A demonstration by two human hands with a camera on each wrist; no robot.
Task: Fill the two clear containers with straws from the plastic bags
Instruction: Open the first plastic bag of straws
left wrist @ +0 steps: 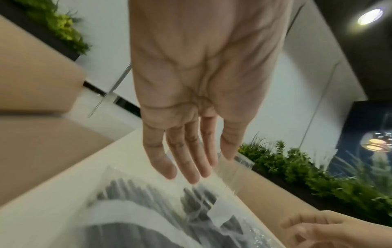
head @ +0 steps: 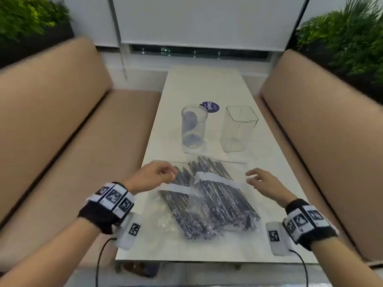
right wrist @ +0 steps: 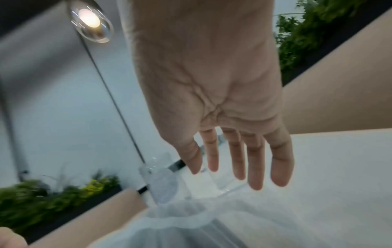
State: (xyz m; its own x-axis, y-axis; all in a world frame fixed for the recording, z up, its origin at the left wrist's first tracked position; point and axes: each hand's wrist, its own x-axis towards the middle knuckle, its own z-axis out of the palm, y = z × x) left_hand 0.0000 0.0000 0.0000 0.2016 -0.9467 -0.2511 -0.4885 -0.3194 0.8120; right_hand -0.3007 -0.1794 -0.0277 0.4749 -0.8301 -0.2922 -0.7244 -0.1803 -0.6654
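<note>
Two clear plastic bags [head: 209, 201] full of dark straws lie overlapping on the near part of the white table [head: 207, 83]. Beyond them stand a round clear container [head: 193, 126] on the left and a square clear container [head: 238, 129] on the right, both with no straws inside. My left hand [head: 163, 172] hovers over the bags' left far corner, fingers straight in the left wrist view [left wrist: 191, 159]. My right hand [head: 255, 178] hovers at the bags' right edge, its fingers spread and straight [right wrist: 239, 159]. Neither hand holds anything. The round container [right wrist: 163, 186] shows blurred past my right fingers.
Beige padded benches [head: 62, 121] [head: 323, 121] flank the narrow table on both sides. A round purple sticker [head: 210, 106] lies on the table behind the round container. Green plants [head: 348, 42] stand behind the benches, and the table's near edge [head: 207, 261] runs just below the bags.
</note>
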